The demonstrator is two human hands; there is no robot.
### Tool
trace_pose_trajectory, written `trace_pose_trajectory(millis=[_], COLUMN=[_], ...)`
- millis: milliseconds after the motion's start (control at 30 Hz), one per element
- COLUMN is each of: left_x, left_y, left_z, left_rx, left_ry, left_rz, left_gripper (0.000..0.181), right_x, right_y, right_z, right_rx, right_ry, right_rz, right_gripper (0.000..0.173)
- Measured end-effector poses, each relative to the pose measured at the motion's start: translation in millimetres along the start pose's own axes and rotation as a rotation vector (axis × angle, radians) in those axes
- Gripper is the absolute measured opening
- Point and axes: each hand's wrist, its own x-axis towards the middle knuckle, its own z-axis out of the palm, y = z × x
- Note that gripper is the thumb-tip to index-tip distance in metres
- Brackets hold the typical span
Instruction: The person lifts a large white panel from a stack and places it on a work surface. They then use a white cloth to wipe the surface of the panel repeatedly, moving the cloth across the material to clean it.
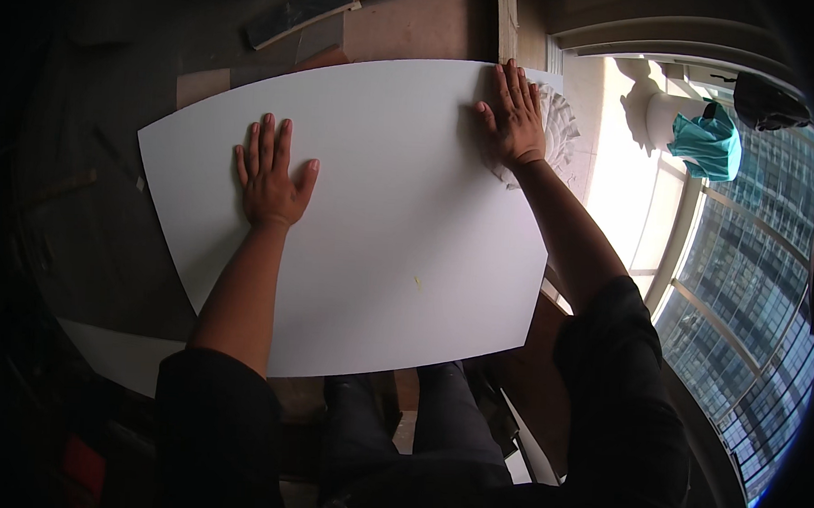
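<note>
A large white panel [382,205] lies flat before me, with a small yellowish mark near its front edge. My left hand [271,176] rests palm down on its left half, fingers spread, holding nothing. Towards the far right corner, my right hand [518,119] lies flat, its fingertips near the far edge. Around that palm shows a crumpled, pleated whitish cloth-like piece [559,128], partly hidden by the hand. I cannot tell how much of it lies beneath the palm.
Dark boards [298,14] lie beyond the panel, beside a wooden strip [508,23]. At right, a teal cloth [708,144] hangs over a white cylindrical object [662,115] by tall windows [739,282]. Another white panel piece [127,354] sits at lower left.
</note>
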Motion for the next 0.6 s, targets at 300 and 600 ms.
trace_pose_trajectory(millis=[300, 600], left_x=[1.1, -0.2], left_y=[2.6, -1.0], left_z=[-0.1, -0.6], left_rx=[0.002, -0.001], left_ry=[-0.026, -0.017], left_rz=[-0.011, -0.006], left_gripper=[0.074, 0.074], right_x=[13.6, -101.2], right_y=[11.8, -67.3], right_z=[10.6, -12.0], right_rx=[0.399, -0.031], right_ry=[0.216, -0.177], right_rz=[0.11, 0.117], right_gripper=[0.064, 0.075])
